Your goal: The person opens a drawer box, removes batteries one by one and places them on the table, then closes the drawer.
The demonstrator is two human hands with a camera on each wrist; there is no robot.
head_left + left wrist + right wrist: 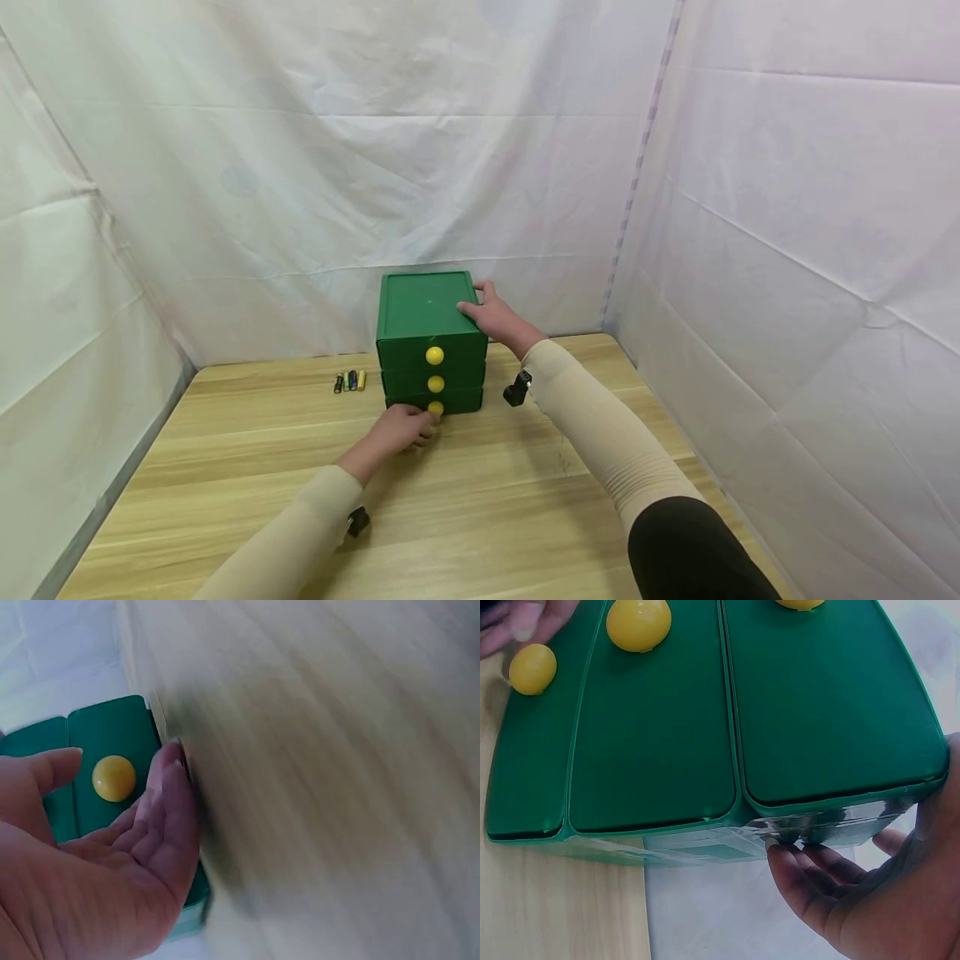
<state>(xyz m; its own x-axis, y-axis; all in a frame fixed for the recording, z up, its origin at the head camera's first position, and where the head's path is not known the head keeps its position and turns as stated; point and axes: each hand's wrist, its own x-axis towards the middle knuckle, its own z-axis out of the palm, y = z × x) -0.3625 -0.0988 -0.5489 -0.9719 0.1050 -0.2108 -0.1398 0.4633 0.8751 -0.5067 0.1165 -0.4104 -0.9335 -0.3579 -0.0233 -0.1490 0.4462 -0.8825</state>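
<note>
A green three-drawer cabinet (429, 304) stands at the back of the wooden table, a round yellow knob on each drawer. My left hand (401, 427) is at the lowest drawer, thumb and fingers spread on either side of its yellow knob (114, 778). In the left wrist view a gap shows between the thumb and that knob, and the fingers are nearly straight along the tabletop. With my right hand (493, 317) I grip the cabinet's upper right edge, thumb on top. Its bent fingers (802, 881) lie against the taped side wall. All drawer fronts sit flush.
Several small batteries (353, 381) lie side by side on the table (247, 450), left of the cabinet. White sheeting (337, 167) hangs behind and along both sides. Dark wrist cameras sit on both sleeves.
</note>
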